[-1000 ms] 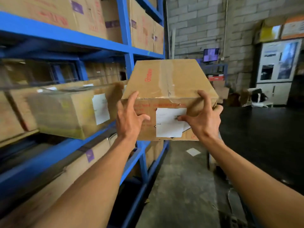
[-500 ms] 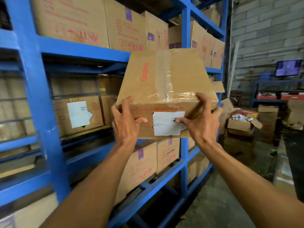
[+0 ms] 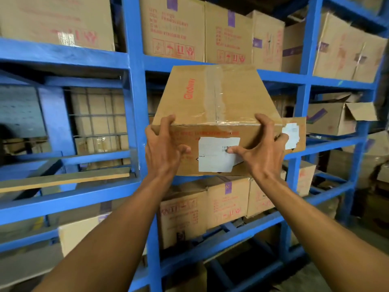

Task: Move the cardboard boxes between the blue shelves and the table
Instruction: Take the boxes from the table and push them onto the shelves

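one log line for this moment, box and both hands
held: cardboard box | left hand: grips near-left corner | right hand: grips near-right corner | position: box raised in front of blue shelves

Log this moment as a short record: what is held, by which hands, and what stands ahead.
held: cardboard box, taped top, white label on near face
left hand: grips the near left corner
right hand: grips the near right corner, thumb on the label
ahead: blue shelves stocked with cartons
right bay: open-flapped carton
contact with shelf: cannot tell
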`<state>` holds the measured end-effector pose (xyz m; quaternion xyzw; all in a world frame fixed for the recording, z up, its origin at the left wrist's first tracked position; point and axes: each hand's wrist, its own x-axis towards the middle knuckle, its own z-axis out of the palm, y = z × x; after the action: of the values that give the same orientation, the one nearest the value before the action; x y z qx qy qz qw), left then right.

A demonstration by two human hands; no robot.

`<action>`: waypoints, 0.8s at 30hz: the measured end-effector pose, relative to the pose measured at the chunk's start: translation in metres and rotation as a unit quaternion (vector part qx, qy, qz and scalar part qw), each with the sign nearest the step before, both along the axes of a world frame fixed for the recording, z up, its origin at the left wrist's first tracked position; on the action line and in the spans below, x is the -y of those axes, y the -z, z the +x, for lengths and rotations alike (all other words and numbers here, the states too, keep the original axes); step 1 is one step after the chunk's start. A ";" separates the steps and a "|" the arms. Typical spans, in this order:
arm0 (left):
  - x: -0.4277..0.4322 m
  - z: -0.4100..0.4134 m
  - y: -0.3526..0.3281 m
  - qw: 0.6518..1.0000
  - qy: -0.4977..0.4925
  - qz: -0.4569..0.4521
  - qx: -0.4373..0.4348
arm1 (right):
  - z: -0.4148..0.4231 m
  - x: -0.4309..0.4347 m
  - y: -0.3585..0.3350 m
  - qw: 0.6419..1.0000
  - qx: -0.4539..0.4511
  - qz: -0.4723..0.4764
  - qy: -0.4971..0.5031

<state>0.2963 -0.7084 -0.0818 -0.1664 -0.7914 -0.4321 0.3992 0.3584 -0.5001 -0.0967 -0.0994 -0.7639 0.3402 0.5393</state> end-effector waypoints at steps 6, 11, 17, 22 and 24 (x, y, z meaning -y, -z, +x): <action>0.032 0.027 0.005 0.998 -0.049 -0.034 0.009 | 0.008 0.022 0.007 0.998 0.033 0.005 -0.045; 0.038 0.037 0.010 0.993 -0.078 -0.076 0.045 | 0.003 0.024 0.013 0.994 0.089 -0.010 -0.064; 0.031 0.021 0.018 0.985 -0.090 -0.118 0.092 | -0.015 0.012 0.025 0.987 0.140 -0.005 -0.074; 0.023 -0.006 0.028 0.981 -0.090 -0.136 0.104 | -0.046 0.000 0.027 0.981 0.179 0.011 -0.071; 0.020 -0.022 0.031 0.979 -0.099 -0.140 0.106 | -0.062 -0.004 0.027 0.979 0.188 0.013 -0.076</action>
<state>0.2743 -0.7282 -0.1125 -0.0948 -0.8944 -0.2901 0.3269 0.2963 -0.4963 -0.1236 -0.0963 -0.8614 0.3451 0.3600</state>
